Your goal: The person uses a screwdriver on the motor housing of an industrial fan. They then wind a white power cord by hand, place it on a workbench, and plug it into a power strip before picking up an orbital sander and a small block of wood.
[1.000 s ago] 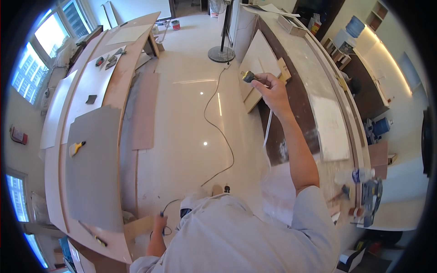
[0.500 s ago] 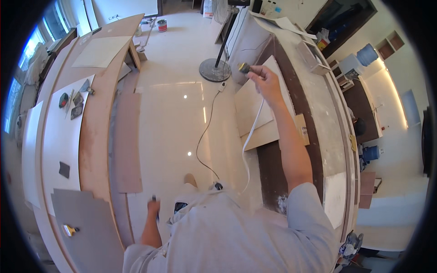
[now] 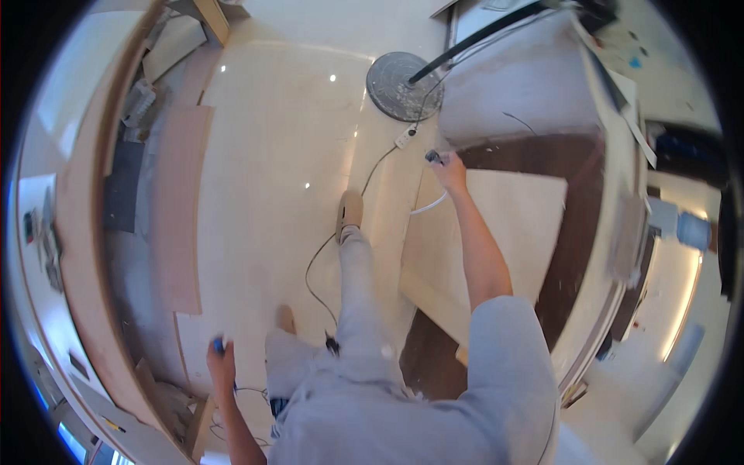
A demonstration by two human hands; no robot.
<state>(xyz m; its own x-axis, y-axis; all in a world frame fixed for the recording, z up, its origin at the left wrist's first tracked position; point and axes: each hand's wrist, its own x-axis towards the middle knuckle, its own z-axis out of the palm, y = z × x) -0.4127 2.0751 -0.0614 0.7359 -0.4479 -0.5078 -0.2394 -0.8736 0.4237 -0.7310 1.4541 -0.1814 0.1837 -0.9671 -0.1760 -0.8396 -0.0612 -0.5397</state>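
1. Right hand (image 3: 451, 172): grip closed on a small dark plug-like piece (image 3: 433, 157), held above the floor; a slim white cable (image 3: 431, 205) curves below the hand.
2. Left hand (image 3: 222, 367): grip curled around a small blue-and-dark object (image 3: 219, 346), its kind unclear.
3. White rectangular power strip (image 3: 404, 138): on the glossy cream floor (image 3: 263, 232), near the round grey stand base's (image 3: 387, 87) near edge.
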